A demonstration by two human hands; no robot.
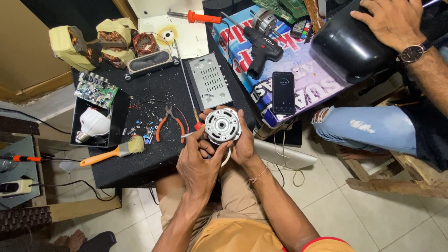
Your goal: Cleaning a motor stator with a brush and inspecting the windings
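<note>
I see a motor (222, 125) of cast grey metal, matt and ribbed. The table (154, 154) wears rough black cloth. The pliers (169, 122) have orange plastic grips; the phone (283, 92) is glossy glass; the brush (112, 152) has an orange handle.

Both hands (219, 154) together, fingers curled

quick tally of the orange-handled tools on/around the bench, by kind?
Screwdriver: 2, one at the top, one at the left edge
Pliers: 1
Brush: 1
Total: 4
Both hands, left and right, hold the motor, not a tool.
</note>
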